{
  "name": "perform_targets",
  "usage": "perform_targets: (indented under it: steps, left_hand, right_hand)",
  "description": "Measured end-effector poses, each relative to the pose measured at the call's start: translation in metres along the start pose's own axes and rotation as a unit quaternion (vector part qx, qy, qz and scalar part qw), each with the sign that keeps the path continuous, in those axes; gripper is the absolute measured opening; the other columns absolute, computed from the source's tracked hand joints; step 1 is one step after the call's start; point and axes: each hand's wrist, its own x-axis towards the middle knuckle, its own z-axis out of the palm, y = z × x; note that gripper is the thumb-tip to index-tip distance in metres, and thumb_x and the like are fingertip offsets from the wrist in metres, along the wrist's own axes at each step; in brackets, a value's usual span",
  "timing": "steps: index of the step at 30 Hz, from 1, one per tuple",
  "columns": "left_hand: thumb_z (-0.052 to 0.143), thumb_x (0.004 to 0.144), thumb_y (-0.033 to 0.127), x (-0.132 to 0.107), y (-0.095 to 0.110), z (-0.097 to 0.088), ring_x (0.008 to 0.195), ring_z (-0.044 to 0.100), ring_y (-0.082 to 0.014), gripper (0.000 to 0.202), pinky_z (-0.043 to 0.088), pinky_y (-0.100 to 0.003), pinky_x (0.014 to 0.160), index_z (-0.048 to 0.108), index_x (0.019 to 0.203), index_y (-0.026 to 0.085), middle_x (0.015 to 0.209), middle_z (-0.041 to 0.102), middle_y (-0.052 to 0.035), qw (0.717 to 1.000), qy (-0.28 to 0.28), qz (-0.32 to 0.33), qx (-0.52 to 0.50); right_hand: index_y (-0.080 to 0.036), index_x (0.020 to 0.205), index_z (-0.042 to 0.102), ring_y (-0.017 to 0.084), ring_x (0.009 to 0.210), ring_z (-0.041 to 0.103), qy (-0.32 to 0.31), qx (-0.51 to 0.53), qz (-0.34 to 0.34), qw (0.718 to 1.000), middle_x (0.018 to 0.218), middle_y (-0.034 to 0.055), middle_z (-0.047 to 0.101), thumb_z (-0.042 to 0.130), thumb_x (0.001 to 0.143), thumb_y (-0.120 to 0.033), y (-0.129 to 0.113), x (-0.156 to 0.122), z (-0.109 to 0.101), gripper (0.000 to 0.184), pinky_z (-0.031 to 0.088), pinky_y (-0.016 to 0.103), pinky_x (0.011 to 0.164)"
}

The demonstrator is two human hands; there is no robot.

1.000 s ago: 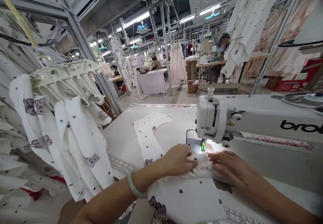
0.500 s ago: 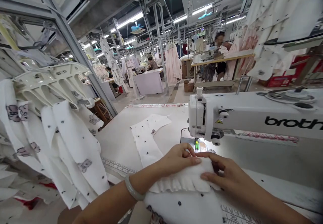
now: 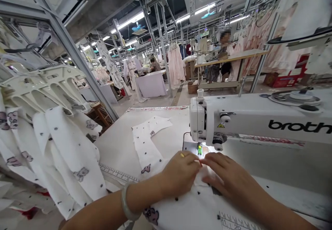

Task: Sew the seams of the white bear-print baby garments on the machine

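Note:
White fabric (image 3: 192, 207) with small dark dots and a printed bear lies across the front of the table, under both my hands. My left hand (image 3: 178, 173), with a ring and a bangle, is curled closed on the fabric's edge. My right hand (image 3: 223, 173) pinches that edge from the other side, fingers fairly straight and thumb lower down. The fingertips meet just in front of the green presser foot (image 3: 199, 149) of the white sewing machine (image 3: 249, 114). Whether the fabric lies under the foot is hidden by my fingers.
A curved dotted fabric piece (image 3: 145, 142) extends over the table (image 3: 116, 147) on the left. Measuring tapes (image 3: 118, 173) run along its edge. Dotted pieces hang from a white clip hanger (image 3: 44, 85) at left. A person (image 3: 223, 47) is behind another table (image 3: 230, 59).
My left hand has rolled over and closed into a fist-like grip. My right hand has shifted forward towards the presser foot. The gathered strip seen before is now mostly covered. The view has shifted slightly.

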Motion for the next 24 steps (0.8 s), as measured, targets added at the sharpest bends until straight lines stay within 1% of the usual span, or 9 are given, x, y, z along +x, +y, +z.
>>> perform_targets:
  steps: [2, 3, 4, 6, 8, 10, 16, 20, 24]
  left_hand:
    - [0.042, 0.098, 0.012, -0.007, 0.003, 0.006, 0.127, 0.059, -0.0246, 0.032, 0.047, -0.039, 0.110, 0.058, 0.126, 0.013, 0.129, 0.068, -0.0129, 0.999, -0.007, 0.041, -0.005]
    - [0.041, 0.098, 0.011, -0.009, 0.003, 0.009, 0.130, 0.058, -0.0244, 0.035, 0.046, -0.039, 0.112, 0.057, 0.129, 0.012, 0.132, 0.067, -0.0132, 0.999, -0.012, 0.050, -0.003]
    - [0.040, 0.099, 0.011, -0.011, 0.000, 0.011, 0.132, 0.057, -0.0242, 0.037, 0.045, -0.039, 0.113, 0.056, 0.132, 0.012, 0.135, 0.065, -0.0133, 0.998, -0.015, 0.053, -0.001]
    - [0.040, 0.099, 0.010, -0.013, -0.008, 0.013, 0.134, 0.056, -0.0240, 0.038, 0.045, -0.039, 0.114, 0.056, 0.133, 0.012, 0.138, 0.064, -0.0136, 0.998, -0.027, 0.052, 0.003]
    - [0.041, 0.099, 0.010, -0.012, -0.019, 0.012, 0.135, 0.056, -0.0247, 0.038, 0.045, -0.040, 0.114, 0.057, 0.133, 0.011, 0.138, 0.064, -0.0142, 0.998, -0.041, 0.048, 0.001]
    - [0.042, 0.098, 0.011, -0.009, -0.027, 0.008, 0.135, 0.056, -0.0260, 0.039, 0.046, -0.042, 0.114, 0.057, 0.134, 0.010, 0.139, 0.064, -0.0150, 0.998, -0.052, 0.046, -0.009]
    - [0.043, 0.097, 0.010, 0.003, -0.038, -0.003, 0.136, 0.055, -0.0228, 0.037, 0.046, -0.039, 0.115, 0.060, 0.130, 0.012, 0.141, 0.062, -0.0163, 0.991, -0.076, 0.095, -0.057]
    - [0.043, 0.096, 0.007, 0.010, -0.042, -0.001, 0.136, 0.054, -0.0234, 0.037, 0.044, -0.040, 0.116, 0.060, 0.129, 0.009, 0.139, 0.062, -0.0179, 0.989, -0.093, 0.111, -0.042]
    - [0.044, 0.093, 0.004, 0.013, -0.043, 0.006, 0.133, 0.056, -0.0264, 0.038, 0.044, -0.039, 0.116, 0.060, 0.127, 0.003, 0.138, 0.063, -0.0195, 0.991, -0.098, 0.092, -0.011]
  right_hand:
    - [-0.023, 0.108, 0.070, 0.025, 0.097, 0.069, -0.026, 0.009, -0.028, 0.999, 0.108, 0.0092, 0.073, 0.050, 0.104, -0.035, 0.001, 0.001, -0.003, 0.024, 0.056, 0.040, 0.081]
    - [-0.023, 0.107, 0.071, 0.025, 0.097, 0.069, -0.035, 0.008, -0.040, 0.999, 0.107, 0.0077, 0.074, 0.051, 0.104, -0.033, 0.002, 0.001, -0.004, 0.023, 0.056, 0.041, 0.083]
    - [-0.024, 0.110, 0.071, 0.025, 0.100, 0.069, -0.038, 0.002, -0.050, 0.998, 0.107, 0.0065, 0.075, 0.051, 0.104, -0.033, 0.004, 0.001, -0.003, 0.022, 0.055, 0.042, 0.086]
    - [-0.024, 0.121, 0.069, 0.026, 0.107, 0.068, -0.039, -0.017, -0.059, 0.997, 0.112, 0.0053, 0.076, 0.053, 0.104, -0.034, 0.008, -0.001, -0.001, 0.026, 0.053, 0.044, 0.090]
    - [-0.025, 0.132, 0.065, 0.027, 0.113, 0.066, -0.043, -0.031, -0.059, 0.997, 0.119, 0.0046, 0.075, 0.054, 0.103, -0.036, 0.011, -0.003, 0.003, 0.032, 0.053, 0.044, 0.091]
    - [-0.025, 0.136, 0.063, 0.027, 0.115, 0.066, -0.046, -0.035, -0.059, 0.997, 0.122, 0.0042, 0.074, 0.054, 0.103, -0.037, 0.013, -0.002, 0.005, 0.035, 0.052, 0.044, 0.091]
    - [-0.027, 0.131, 0.066, 0.027, 0.106, 0.070, -0.034, -0.044, -0.073, 0.996, 0.117, 0.0039, 0.076, 0.055, 0.102, -0.035, 0.012, 0.006, 0.000, 0.032, 0.052, 0.043, 0.086]
    - [-0.029, 0.132, 0.065, 0.026, 0.106, 0.070, -0.040, -0.052, -0.049, 0.997, 0.123, 0.0029, 0.074, 0.056, 0.102, -0.039, 0.014, 0.006, 0.002, 0.033, 0.050, 0.042, 0.086]
    - [-0.032, 0.129, 0.065, 0.025, 0.103, 0.071, -0.042, -0.066, -0.015, 0.997, 0.121, -0.0007, 0.075, 0.053, 0.103, -0.042, 0.016, 0.007, 0.002, 0.030, 0.048, 0.044, 0.088]
